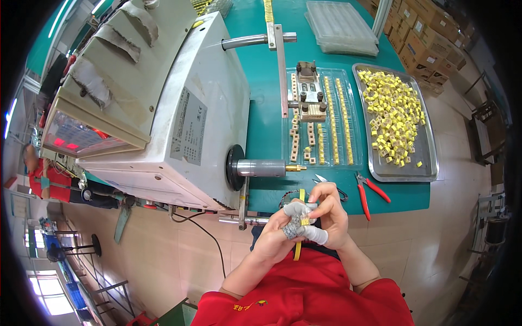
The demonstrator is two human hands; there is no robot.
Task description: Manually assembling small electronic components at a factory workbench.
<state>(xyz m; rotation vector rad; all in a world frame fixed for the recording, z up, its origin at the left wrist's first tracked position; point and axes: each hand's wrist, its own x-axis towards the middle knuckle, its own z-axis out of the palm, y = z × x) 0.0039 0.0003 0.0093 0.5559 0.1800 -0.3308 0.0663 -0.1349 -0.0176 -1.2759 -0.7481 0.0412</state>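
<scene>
In front of my red shirt both hands are closed together on one small yellow-taped coil bobbin (305, 221). My left hand (274, 236), with grey and white coverings on its fingers, pinches it from the left. My right hand (333, 217) grips it from the right, its thumb and index finger together; a white finger cot (316, 234) shows there. A strip of yellow tape (297, 251) hangs below the hands, and more yellow shows above them. Beyond my right fingers lie scissors (322, 178), partly hidden. The bobbin's far side is covered by fingers.
On the left stands a white winding machine (201, 108) whose metal spindle (261, 168) points toward the table. Red-handled pliers (363, 198) lie near the table edge. Behind are a clear tray (356, 155) with rows of bobbins, a metal tray (397, 173) heaped with yellow ones, and stacked plastic trays (342, 27).
</scene>
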